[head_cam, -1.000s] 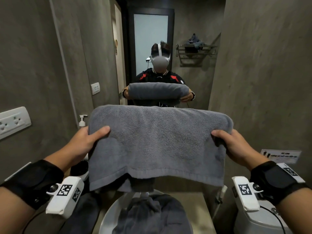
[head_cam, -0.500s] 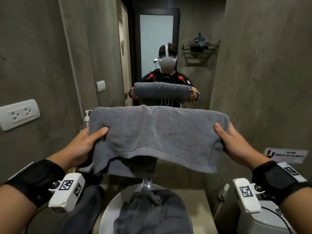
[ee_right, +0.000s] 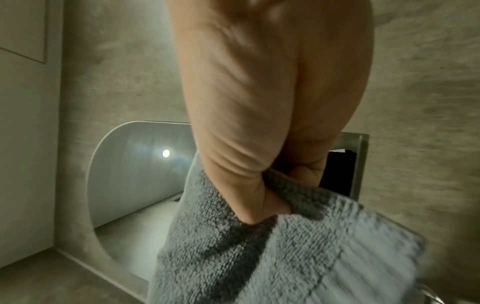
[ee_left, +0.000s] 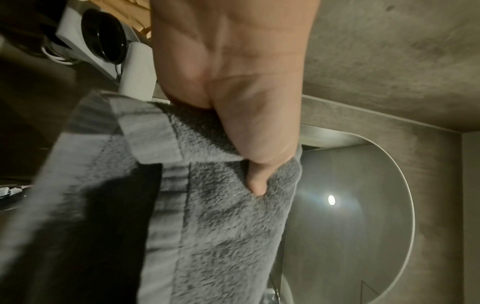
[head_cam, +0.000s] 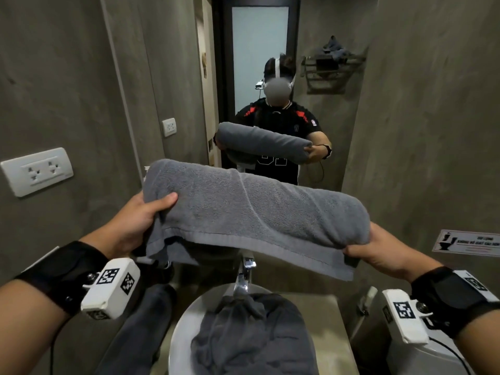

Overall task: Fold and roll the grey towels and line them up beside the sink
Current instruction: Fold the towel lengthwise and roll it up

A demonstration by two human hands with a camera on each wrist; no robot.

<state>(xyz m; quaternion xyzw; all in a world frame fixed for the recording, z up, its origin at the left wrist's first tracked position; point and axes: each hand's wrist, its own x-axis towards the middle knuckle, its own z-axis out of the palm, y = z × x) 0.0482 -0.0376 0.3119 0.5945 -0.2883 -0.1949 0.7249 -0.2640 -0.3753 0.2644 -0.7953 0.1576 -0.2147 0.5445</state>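
I hold a grey towel (head_cam: 254,209) in the air above the sink, loosely rolled into a thick tube with its hemmed edge hanging at the front. My left hand (head_cam: 143,220) grips its left end, thumb on top; the left wrist view shows the fingers (ee_left: 255,183) curled into the cloth (ee_left: 221,226). My right hand (head_cam: 378,253) pinches the lower right end, fingers (ee_right: 262,205) dug into the towel (ee_right: 272,257). A crumpled grey towel (head_cam: 251,336) lies in the white sink (head_cam: 180,331). A dark rolled towel (head_cam: 138,328) lies left of the sink.
A chrome tap (head_cam: 243,277) stands behind the basin, under the held towel. The mirror ahead reflects a person (head_cam: 281,123) with the towel. Concrete walls close in on both sides, with a socket (head_cam: 36,171) on the left. A toilet cistern (head_cam: 422,355) stands at the lower right.
The hanging towel has been rolled up from a broad sheet into a thick tube. My right hand dropped lower and the towel now slants down to the right.
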